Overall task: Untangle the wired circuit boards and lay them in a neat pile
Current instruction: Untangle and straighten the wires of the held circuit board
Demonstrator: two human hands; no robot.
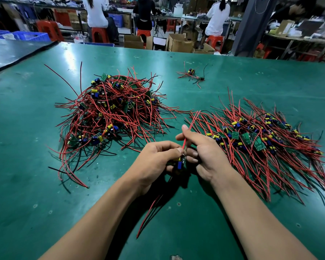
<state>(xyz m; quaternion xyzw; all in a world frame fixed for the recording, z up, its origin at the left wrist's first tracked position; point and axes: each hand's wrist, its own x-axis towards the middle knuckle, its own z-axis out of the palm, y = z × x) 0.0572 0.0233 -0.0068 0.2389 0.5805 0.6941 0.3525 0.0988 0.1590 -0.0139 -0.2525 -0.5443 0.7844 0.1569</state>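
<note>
Small circuit board point(180, 163) is gripped in curled left hand point(154, 160). Its red leads point(184, 142) are pinched by right hand point(206, 152) thumb and forefinger. Tangled heap point(113, 109) lies at 11 o'clock, neat pile point(261, 141) at 3 o'clock. Risk: trailing leads point(148, 214) at 6 o'clock could be snagged, and solder joints strained if tugged.

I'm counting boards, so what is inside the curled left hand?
The left hand grips one circuit board with blue and yellow capacitors; its red wires run out above and below. The hand covers most of it, so a second board cannot be ruled out.
</note>
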